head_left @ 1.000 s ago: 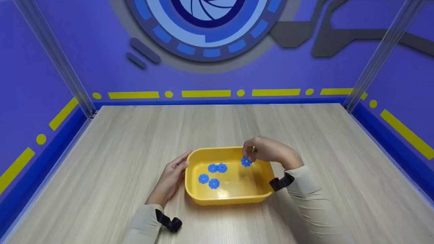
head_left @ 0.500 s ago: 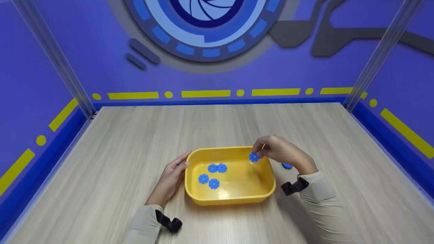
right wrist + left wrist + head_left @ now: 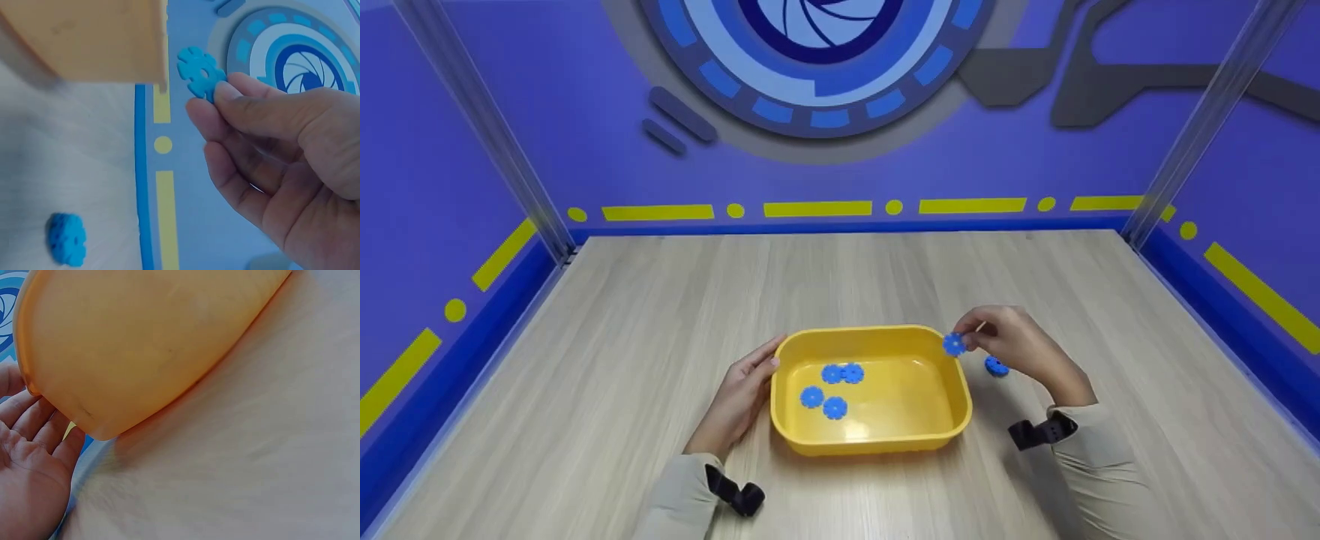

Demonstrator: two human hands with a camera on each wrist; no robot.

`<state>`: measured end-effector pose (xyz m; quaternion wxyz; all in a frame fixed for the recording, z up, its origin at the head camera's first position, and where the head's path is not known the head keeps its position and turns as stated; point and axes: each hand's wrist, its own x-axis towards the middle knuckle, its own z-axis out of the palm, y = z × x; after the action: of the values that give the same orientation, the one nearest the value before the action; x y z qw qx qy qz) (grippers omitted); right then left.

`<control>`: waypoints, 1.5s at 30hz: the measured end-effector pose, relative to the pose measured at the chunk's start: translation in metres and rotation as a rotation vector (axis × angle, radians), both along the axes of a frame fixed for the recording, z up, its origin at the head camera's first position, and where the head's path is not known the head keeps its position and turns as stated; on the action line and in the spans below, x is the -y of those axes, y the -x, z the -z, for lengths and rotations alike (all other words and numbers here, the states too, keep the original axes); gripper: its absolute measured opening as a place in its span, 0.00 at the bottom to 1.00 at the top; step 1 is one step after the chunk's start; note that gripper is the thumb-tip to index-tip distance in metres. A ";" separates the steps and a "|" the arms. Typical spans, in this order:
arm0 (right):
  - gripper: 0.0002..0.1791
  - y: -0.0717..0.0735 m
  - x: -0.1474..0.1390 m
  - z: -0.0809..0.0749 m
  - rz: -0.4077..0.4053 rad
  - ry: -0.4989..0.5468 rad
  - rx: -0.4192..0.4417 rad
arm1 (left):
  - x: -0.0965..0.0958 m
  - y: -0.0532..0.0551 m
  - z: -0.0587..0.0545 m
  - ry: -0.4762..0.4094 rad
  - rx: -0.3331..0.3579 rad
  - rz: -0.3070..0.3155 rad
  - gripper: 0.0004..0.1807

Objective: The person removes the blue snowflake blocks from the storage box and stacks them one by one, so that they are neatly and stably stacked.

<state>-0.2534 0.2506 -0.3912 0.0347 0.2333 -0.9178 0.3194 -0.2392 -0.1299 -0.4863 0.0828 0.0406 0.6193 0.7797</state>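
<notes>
Disc (image 3: pixel 954 344) pinched in my right hand (image 3: pixel 1018 341) beside the tub (image 3: pixel 870 444), I'm seemingly transferring it, my left hand (image 3: pixel 741 390) gripping the tub, the next move likely needing clearance.

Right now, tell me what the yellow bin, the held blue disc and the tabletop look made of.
Yellow bin: probably moulded plastic, fairly glossy; its floor catches a bright reflection.
Blue disc: likely plastic, rather matte, with even colour and regular notches.
Tabletop: pale, seemingly low-sheen, with wood-like grain; solid wood or laminate, I can't tell.
</notes>
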 end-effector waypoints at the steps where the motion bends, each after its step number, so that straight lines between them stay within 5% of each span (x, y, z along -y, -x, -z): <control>1: 0.06 -0.001 -0.002 0.002 0.016 0.011 0.000 | 0.000 0.000 0.000 -0.003 0.002 0.001 0.28; 16: 0.06 0.002 -0.037 0.030 0.147 0.050 0.065 | 0.000 0.001 0.001 0.014 0.008 -0.016 0.27; 45: 0.08 0.008 -0.062 0.044 0.284 -0.022 0.239 | 0.000 0.001 0.000 0.031 0.006 -0.006 0.28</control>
<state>-0.2616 0.3128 -0.4348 -0.0326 0.0620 -0.9426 0.3265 -0.2399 -0.1304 -0.4862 0.0830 0.0354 0.6313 0.7702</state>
